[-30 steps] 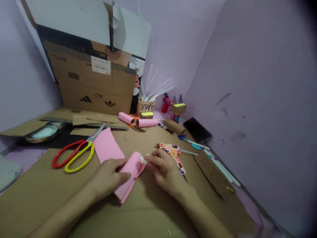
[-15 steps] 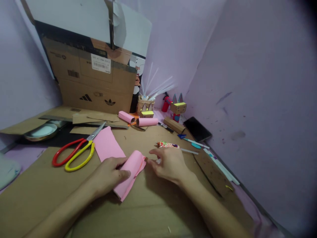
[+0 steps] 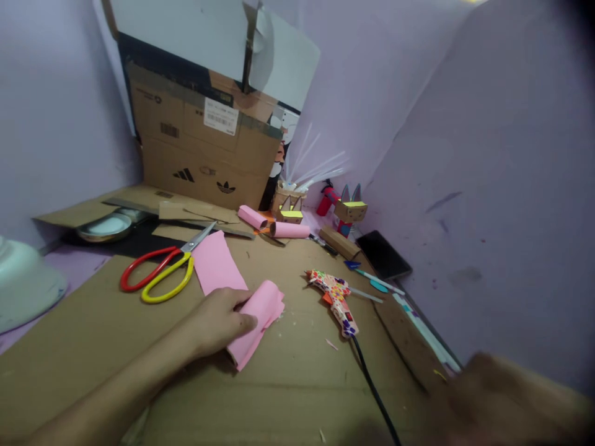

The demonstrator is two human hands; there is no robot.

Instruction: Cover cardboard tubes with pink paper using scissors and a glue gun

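Note:
My left hand (image 3: 218,323) rests on a rolled pink paper piece (image 3: 260,319) and presses it against the cardboard work surface (image 3: 288,384), thumb and fingers closed over its left side. A flat pink sheet (image 3: 216,266) lies just behind it. My right hand (image 3: 493,399) is a blurred shape at the lower right, far from the paper; its fingers cannot be made out. A patterned glue gun (image 3: 335,296) with a black cord (image 3: 372,390) lies on the cardboard to the right of the roll.
Red and yellow scissors (image 3: 160,275) lie at the left. Two pink paper rolls (image 3: 274,224), small cardboard cat figures (image 3: 351,207), a phone (image 3: 383,254) and pens sit at the back. A large cardboard box (image 3: 204,148) leans on the wall. A white bowl (image 3: 23,282) is far left.
My right hand left the pink roll and pulled back to the lower right, uncovering the glue gun. The view shifted left. My left hand stays on the roll.

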